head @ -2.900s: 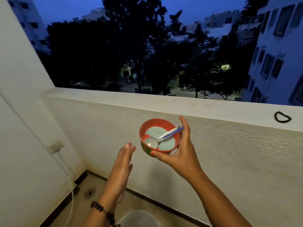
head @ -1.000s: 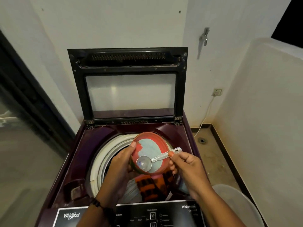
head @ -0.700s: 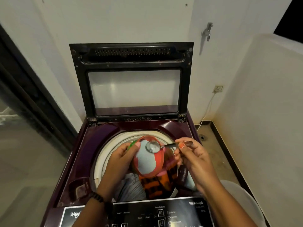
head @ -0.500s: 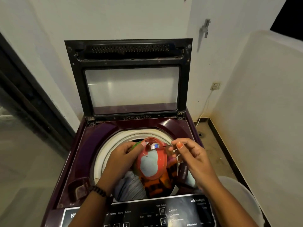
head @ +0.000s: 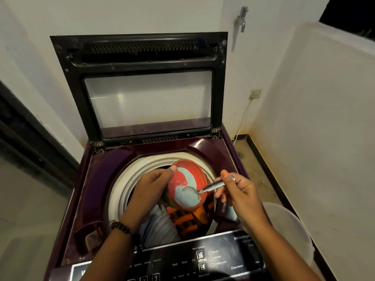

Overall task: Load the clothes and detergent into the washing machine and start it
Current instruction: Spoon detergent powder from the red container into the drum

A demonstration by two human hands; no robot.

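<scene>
A maroon top-load washing machine [head: 101,179] stands with its glass lid [head: 146,104] raised. Clothes [head: 182,219], striped grey and orange-black, lie in the drum. My left hand [head: 150,191] grips a red bowl [head: 192,173] tilted steeply over the drum, with pale blue detergent powder [head: 187,198] gathered at its lower rim. My right hand [head: 239,191] pinches the handle of a metal spoon [head: 203,189]. The spoon's head rests in the powder inside the bowl.
The control panel [head: 182,262] runs along the machine's front edge. A translucent white bucket [head: 290,226] stands on the floor to the right, below a white parapet wall [head: 316,118]. A wall socket [head: 255,94] with a cord and a tap [head: 241,18] are on the back wall.
I turned from the balcony wall to the machine with the bowl. The bowl has tipped further over the drum, and the spoon has moved from the upper rim down into the powder.
</scene>
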